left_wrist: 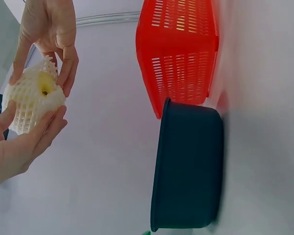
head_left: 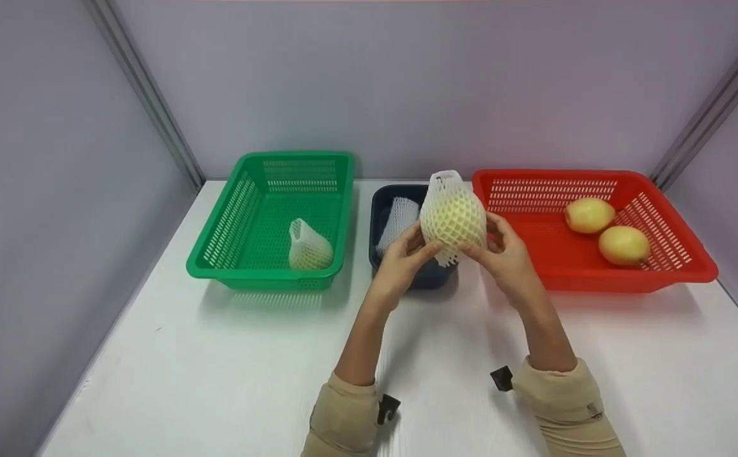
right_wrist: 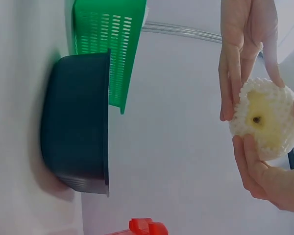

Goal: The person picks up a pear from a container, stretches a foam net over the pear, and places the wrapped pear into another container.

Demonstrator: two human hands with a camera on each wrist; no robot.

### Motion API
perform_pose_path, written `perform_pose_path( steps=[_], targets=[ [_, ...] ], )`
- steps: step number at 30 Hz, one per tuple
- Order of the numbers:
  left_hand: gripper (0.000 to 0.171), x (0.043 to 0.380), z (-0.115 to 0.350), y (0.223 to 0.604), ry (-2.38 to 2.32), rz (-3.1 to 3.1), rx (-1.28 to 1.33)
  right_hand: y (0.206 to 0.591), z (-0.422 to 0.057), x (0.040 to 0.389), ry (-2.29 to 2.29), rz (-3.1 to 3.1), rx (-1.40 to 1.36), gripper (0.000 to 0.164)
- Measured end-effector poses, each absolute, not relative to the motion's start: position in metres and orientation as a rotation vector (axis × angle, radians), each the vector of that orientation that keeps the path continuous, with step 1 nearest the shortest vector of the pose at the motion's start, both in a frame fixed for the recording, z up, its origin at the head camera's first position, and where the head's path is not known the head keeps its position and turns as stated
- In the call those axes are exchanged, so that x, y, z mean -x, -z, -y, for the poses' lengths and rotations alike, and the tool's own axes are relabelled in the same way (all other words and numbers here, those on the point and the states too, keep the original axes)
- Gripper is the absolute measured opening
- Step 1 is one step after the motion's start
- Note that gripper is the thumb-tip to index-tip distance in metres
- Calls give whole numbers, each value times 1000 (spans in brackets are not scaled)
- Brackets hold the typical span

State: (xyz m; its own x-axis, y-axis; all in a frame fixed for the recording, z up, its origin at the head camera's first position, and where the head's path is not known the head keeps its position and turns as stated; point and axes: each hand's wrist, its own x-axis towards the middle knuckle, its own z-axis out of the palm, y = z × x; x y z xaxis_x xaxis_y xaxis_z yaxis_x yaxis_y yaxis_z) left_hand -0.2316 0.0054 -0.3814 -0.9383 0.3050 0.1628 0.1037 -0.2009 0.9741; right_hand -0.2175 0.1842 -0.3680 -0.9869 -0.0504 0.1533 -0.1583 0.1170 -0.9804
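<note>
A yellow pear (head_left: 452, 219) in a white foam net sleeve (head_left: 443, 184) is held up between both hands, above the dark blue basket (head_left: 429, 279). My left hand (head_left: 400, 263) grips its left side, thumb in front. From the right, my right hand (head_left: 505, 257) grips it with the thumb also in front. The sleeve stretches around the fruit and narrows to an open end at the top. Both wrist views show the pear's lower end (right_wrist: 257, 117) bare inside the net opening, with a dark spot in its middle.
On the left stands a green basket (head_left: 216, 274) holding one sleeved fruit (head_left: 311, 252). More foam net (head_left: 399, 219) lies in the dark blue basket. The red basket (head_left: 597, 279) on the right contains two bare yellow pears (head_left: 624, 245). Walls enclose the white table (head_left: 248, 381) behind and at both sides.
</note>
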Motion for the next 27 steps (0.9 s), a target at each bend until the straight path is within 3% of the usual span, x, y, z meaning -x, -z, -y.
perform_pose_path(
  steps=[6,11,16,27],
  targets=[
    [60,232,-7,382,-2342,-1836,-465,368,-184,216,-2049,2260,-183,71],
    [50,231,-13,385,-2455,-1790,-349,371,-181,215,-2067,2233,-173,70],
    [40,232,-15,391,-2534,-1789,-311,373,-180,213,-2091,2176,-208,59],
    [39,237,-13,398,-2662,-1736,-381,373,-184,213,-2131,2066,-218,38]
  ],
)
